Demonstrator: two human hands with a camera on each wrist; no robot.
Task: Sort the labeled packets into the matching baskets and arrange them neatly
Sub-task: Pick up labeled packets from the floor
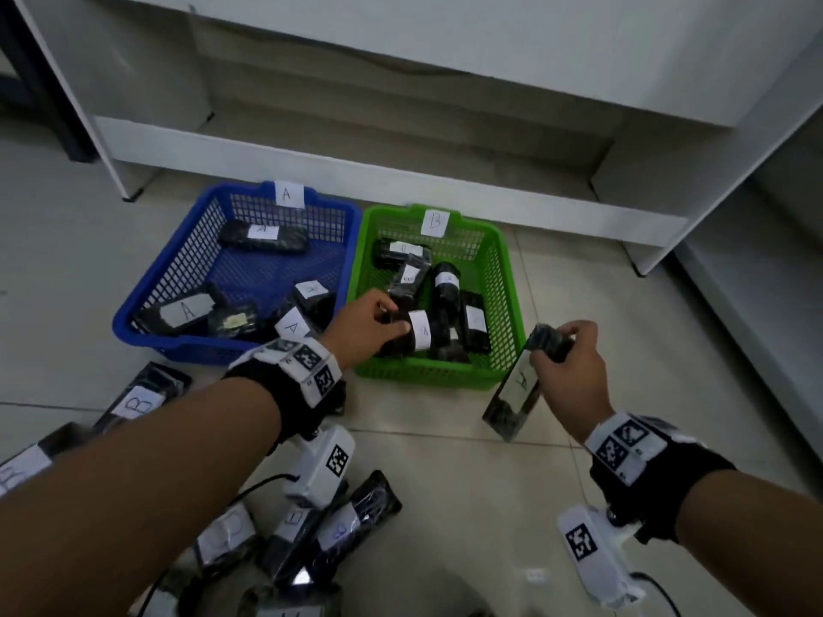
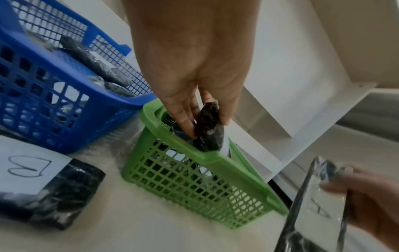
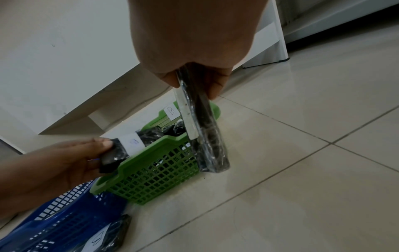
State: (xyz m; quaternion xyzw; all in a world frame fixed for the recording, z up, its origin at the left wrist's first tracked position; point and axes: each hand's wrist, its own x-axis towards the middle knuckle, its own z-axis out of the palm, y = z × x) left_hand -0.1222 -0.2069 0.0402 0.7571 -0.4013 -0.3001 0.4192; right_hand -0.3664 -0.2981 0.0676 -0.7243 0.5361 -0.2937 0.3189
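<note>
- Loose black packets, one with a B label (image 1: 136, 405), lie on the tiled floor (image 1: 467, 505) at near left.
- The blue basket (image 1: 147, 313), tagged A, holds several A-labeled packets.
- The left hand (image 1: 363, 327) has its grip closed around a B-labeled packet (image 1: 421, 331) over the near left corner of the green basket (image 1: 507, 305), tagged B.
- The right hand (image 1: 570, 362) pinches the top of an A-labeled packet (image 1: 519, 385), hanging just right of the green basket.

Bare forearms; black wrist straps (image 1: 298, 389), white blocks with black square markers (image 1: 623, 443), white camera units (image 1: 323, 465), black cables.
</note>
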